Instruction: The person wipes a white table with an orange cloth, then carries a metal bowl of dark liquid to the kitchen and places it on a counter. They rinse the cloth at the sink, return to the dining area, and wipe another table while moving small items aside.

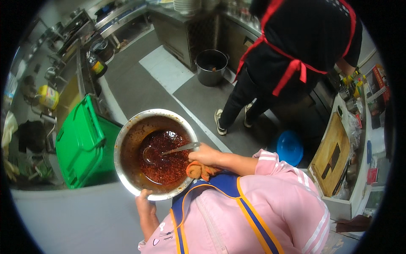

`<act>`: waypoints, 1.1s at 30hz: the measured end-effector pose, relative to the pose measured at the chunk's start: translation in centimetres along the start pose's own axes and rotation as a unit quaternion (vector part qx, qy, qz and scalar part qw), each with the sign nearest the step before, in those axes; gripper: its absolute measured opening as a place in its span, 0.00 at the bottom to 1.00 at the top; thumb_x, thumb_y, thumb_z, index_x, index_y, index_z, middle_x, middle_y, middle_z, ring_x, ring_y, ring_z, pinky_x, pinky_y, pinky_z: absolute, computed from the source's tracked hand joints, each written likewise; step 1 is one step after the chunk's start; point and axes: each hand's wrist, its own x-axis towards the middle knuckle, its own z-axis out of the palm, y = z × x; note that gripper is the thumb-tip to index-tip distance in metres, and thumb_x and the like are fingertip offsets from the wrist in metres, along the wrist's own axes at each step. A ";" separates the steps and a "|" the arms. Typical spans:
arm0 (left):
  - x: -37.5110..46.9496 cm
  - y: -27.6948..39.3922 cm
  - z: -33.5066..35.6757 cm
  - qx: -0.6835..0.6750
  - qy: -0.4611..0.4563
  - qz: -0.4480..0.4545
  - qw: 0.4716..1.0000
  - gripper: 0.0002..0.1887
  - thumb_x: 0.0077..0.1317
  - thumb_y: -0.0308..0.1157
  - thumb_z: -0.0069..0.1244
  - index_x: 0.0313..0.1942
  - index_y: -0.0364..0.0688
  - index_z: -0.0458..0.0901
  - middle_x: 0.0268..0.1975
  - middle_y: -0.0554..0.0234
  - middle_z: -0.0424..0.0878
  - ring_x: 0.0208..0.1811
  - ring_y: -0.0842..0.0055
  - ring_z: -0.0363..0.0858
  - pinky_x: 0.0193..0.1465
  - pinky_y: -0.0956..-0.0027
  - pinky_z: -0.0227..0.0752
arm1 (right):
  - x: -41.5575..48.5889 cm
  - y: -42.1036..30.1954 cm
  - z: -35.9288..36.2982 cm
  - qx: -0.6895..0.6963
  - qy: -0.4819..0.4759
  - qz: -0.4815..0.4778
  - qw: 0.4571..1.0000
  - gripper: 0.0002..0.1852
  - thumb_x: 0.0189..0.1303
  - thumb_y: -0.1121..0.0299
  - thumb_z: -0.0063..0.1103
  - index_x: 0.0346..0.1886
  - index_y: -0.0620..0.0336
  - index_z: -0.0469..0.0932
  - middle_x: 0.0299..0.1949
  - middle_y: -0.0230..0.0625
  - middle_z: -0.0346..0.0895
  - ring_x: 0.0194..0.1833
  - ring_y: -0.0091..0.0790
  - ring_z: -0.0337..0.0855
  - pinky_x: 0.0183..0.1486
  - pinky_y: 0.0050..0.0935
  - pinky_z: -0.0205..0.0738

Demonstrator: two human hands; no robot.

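A large stainless-steel basin (127,171) is held up in front of my body. Dark red chili oil with flakes (168,171) covers its bottom, and brown oily stains coat the inner wall. My left hand (146,200) grips the near-left rim, thumb on top. My right hand (204,154) is closed at the right rim. An orange cloth (201,171) is bunched just below that hand, touching the basin. A metal ladle (180,148) lies with its bowl in the oil and its handle over the rim beside my right hand; whether my fingers touch the handle is unclear.
A green wheeled bin (84,143) stands left of the basin. Ahead are a metal pot (212,74) on the floor and a person (285,57) in black, back turned. To the right are a blue basin (290,148) and a cutting board (333,152) bearing a cleaver (331,160).
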 end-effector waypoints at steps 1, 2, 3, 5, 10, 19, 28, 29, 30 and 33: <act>1.6 0.9 0.9 0.015 0.014 -0.020 1.000 0.19 0.43 0.20 0.47 0.41 0.32 0.74 0.34 0.61 0.74 0.33 0.72 0.74 0.38 0.68 0.68 | 1.5 -0.3 -0.5 -0.015 0.009 -0.006 1.000 0.12 0.50 0.71 0.52 0.38 0.66 0.75 0.27 0.36 0.76 0.30 0.28 0.74 0.31 0.31 0.71; 3.1 2.0 1.8 0.025 0.012 -0.027 0.999 0.20 0.43 0.20 0.47 0.42 0.32 0.73 0.35 0.61 0.75 0.35 0.72 0.74 0.39 0.68 0.69 | 2.8 -0.5 -0.9 -0.026 0.018 -0.016 0.999 0.16 0.52 0.71 0.50 0.45 0.64 0.75 0.30 0.37 0.76 0.30 0.30 0.75 0.31 0.32 0.72; 5.1 2.9 2.9 0.045 0.029 -0.044 0.998 0.21 0.43 0.20 0.47 0.43 0.32 0.73 0.36 0.60 0.75 0.37 0.71 0.75 0.41 0.67 0.69 | 4.4 -0.9 -1.3 -0.040 0.029 -0.026 0.998 0.21 0.54 0.71 0.48 0.53 0.63 0.74 0.33 0.39 0.77 0.31 0.32 0.76 0.30 0.32 0.73; 8.3 4.9 4.4 0.049 -0.024 -0.043 0.998 0.25 0.43 0.19 0.45 0.47 0.32 0.72 0.39 0.58 0.75 0.41 0.69 0.75 0.47 0.65 0.69 | 7.8 -1.9 -1.8 0.070 0.066 0.054 0.994 0.10 0.46 0.72 0.54 0.32 0.68 0.76 0.26 0.35 0.76 0.31 0.26 0.74 0.33 0.31 0.71; 15.1 9.3 8.1 0.067 -0.103 -0.050 0.991 0.31 0.44 0.19 0.41 0.55 0.31 0.67 0.47 0.54 0.75 0.48 0.65 0.75 0.53 0.63 0.69 | 13.1 -5.0 -2.8 0.078 0.111 0.039 0.990 0.09 0.46 0.71 0.55 0.30 0.66 0.76 0.25 0.32 0.75 0.29 0.25 0.73 0.31 0.29 0.70; 18.5 12.1 12.3 0.110 -0.158 -0.049 0.980 0.29 0.44 0.20 0.42 0.53 0.30 0.68 0.46 0.53 0.75 0.46 0.63 0.76 0.51 0.61 0.71 | 13.8 -7.3 -4.3 0.132 0.160 0.026 0.978 0.09 0.48 0.70 0.55 0.31 0.67 0.76 0.25 0.34 0.75 0.30 0.26 0.73 0.33 0.30 0.70; 16.7 10.5 12.8 0.114 -0.166 -0.072 0.977 0.27 0.45 0.20 0.41 0.52 0.30 0.68 0.45 0.53 0.75 0.45 0.63 0.76 0.50 0.60 0.71 | 11.2 -5.9 -5.0 0.130 0.173 0.047 0.975 0.11 0.48 0.72 0.54 0.35 0.67 0.76 0.27 0.36 0.76 0.32 0.27 0.75 0.35 0.30 0.71; 16.3 10.4 12.8 0.117 -0.165 -0.072 0.977 0.27 0.45 0.20 0.41 0.52 0.30 0.68 0.44 0.53 0.75 0.45 0.63 0.76 0.50 0.60 0.72 | 10.9 -5.8 -5.0 0.103 0.181 0.035 0.977 0.11 0.48 0.72 0.54 0.35 0.67 0.76 0.27 0.36 0.76 0.32 0.27 0.75 0.35 0.30 0.71; 15.9 10.2 12.7 0.122 -0.163 -0.072 0.976 0.27 0.45 0.20 0.41 0.52 0.30 0.68 0.44 0.53 0.75 0.45 0.63 0.76 0.50 0.60 0.72 | 10.5 -5.7 -4.9 0.101 0.184 0.038 0.977 0.11 0.48 0.72 0.54 0.35 0.67 0.76 0.27 0.36 0.76 0.31 0.27 0.75 0.34 0.30 0.71; 14.6 9.7 12.4 0.158 -0.140 -0.078 0.974 0.27 0.45 0.20 0.41 0.52 0.30 0.68 0.44 0.54 0.75 0.45 0.63 0.76 0.48 0.60 0.73 | 9.2 -5.3 -4.9 0.093 0.186 0.004 0.978 0.10 0.47 0.72 0.54 0.33 0.67 0.76 0.26 0.37 0.76 0.31 0.27 0.74 0.34 0.30 0.71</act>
